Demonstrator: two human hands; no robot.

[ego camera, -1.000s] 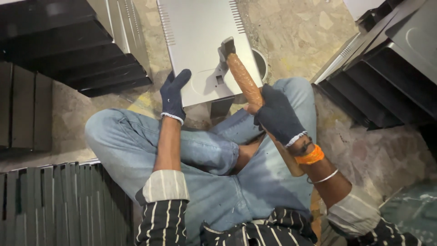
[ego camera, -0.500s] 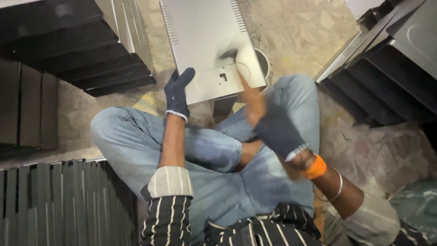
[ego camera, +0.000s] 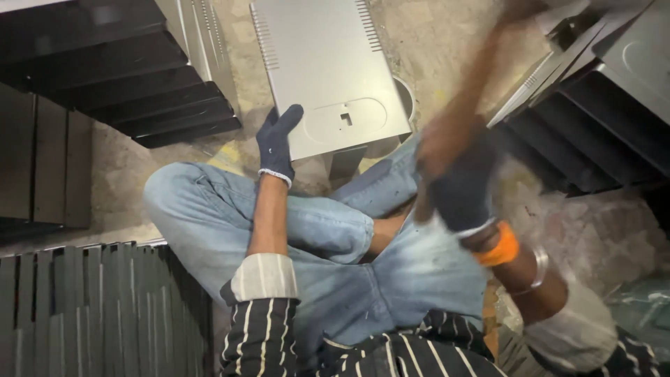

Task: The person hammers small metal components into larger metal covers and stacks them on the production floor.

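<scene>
**Hammer up over the metal sheet**

The person sits cross-legged on the floor (ego camera: 447,49), and everything here is placed from the grey metal sheet (ego camera: 317,63) lying in front of the knees. The gloved left hand (ego camera: 278,143) rests at the sheet's near left corner, fingers flat and spread, gripping nothing; it seems to press the sheet down so it stays put. The gloved right hand (ego camera: 457,192), right of the sheet and nearer the body, is clenched around a wooden hammer handle (ego camera: 464,105) that slants up and away above the sheet's right edge. The handle is motion-blurred and its head cannot be made out. The sheet's near edge, with a small cut-out (ego camera: 346,119), appears to sit on a round stand (ego camera: 405,98) for support. Dark stacked panels (ego camera: 139,77) lie left of the sheet, more stacks (ego camera: 600,105) right.
</scene>
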